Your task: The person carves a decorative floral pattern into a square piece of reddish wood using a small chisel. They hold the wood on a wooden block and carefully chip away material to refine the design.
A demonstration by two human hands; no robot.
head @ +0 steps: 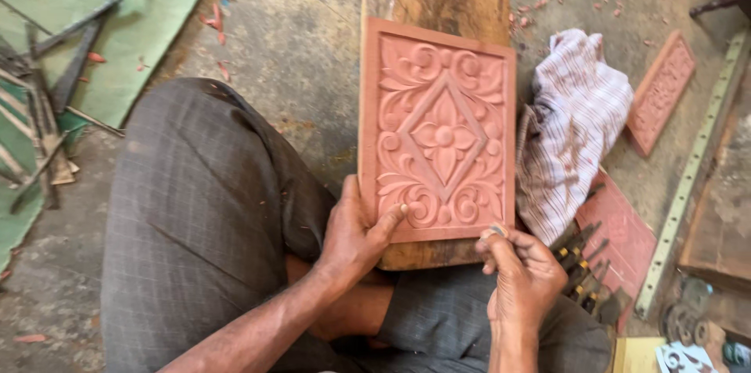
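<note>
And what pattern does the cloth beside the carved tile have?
Thin purple-and-white stripes on the cloth, head view.
</note>
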